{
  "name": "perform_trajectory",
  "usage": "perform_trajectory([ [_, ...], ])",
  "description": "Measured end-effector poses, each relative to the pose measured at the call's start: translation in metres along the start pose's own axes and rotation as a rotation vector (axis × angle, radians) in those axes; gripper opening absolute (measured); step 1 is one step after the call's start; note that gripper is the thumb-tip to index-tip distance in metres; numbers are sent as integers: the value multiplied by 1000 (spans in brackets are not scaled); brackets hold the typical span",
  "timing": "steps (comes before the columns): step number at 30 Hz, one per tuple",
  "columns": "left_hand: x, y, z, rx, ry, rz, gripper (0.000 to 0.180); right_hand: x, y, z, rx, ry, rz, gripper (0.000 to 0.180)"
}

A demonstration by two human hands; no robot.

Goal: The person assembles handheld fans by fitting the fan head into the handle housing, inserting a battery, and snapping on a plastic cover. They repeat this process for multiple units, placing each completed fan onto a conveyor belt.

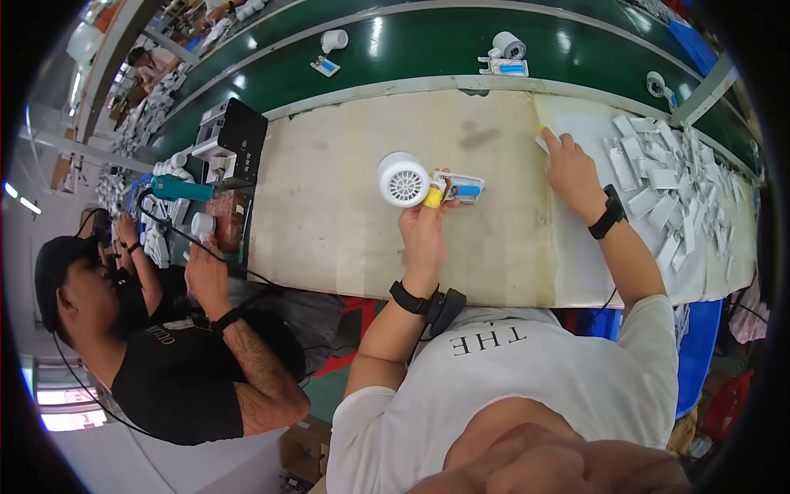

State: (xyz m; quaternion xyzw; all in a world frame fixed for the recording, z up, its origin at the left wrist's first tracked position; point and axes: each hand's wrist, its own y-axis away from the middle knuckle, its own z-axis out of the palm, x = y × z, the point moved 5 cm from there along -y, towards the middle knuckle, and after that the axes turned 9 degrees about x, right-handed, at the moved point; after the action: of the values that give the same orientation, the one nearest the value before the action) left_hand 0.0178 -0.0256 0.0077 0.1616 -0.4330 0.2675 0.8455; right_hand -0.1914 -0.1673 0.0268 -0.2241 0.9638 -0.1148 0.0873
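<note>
Fingers of left hand clamped on grilled device; right hand at white piece, grip unclear; shirt lettered

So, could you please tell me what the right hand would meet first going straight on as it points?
The right hand would probably meet the far table rim first, though its height is unclear.

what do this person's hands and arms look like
The sleeves are short and white. The left hand has a black wrist strap with a boxy piece; the right hand, a black wristband. Each seems to wear a yellow finger cover.
</note>
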Motion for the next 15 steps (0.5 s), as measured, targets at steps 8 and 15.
perform_trajectory([
  [8,-8,2,0,15,89,-100,31,-112,35,-57,61,-600,-501,60],
  [15,-7,11,-4,32,166,-20,30,-122,34,-52,226,-645,-624,59],
])
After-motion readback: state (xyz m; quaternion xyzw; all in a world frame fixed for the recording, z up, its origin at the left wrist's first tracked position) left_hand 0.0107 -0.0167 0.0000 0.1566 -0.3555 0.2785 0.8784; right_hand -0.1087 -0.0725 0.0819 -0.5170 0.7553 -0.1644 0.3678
